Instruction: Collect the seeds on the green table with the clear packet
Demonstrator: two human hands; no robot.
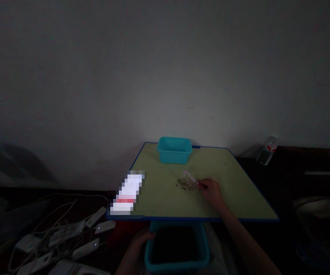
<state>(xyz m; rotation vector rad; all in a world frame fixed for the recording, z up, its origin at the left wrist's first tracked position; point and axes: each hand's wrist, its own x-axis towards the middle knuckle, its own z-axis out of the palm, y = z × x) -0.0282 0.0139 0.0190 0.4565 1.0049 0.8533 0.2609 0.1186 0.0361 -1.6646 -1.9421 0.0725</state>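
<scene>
My right hand [212,193] rests on a small green table [239,183], fingers pinched on a small white spoon-like tool [190,177] beside a patch of several small dark seeds [185,185]. My left hand [138,241] grips the left rim of a teal tub [177,248] held below the table's near edge; the tub's inside is dark. A second teal tub [174,149] stands at the table's far edge against the wall.
A blurred white and red item [127,194] lies on the table's left side. Power strips and tangled cables [64,238] lie on the floor at left. A plastic bottle [267,152] lies at right beyond the table. The room is dim.
</scene>
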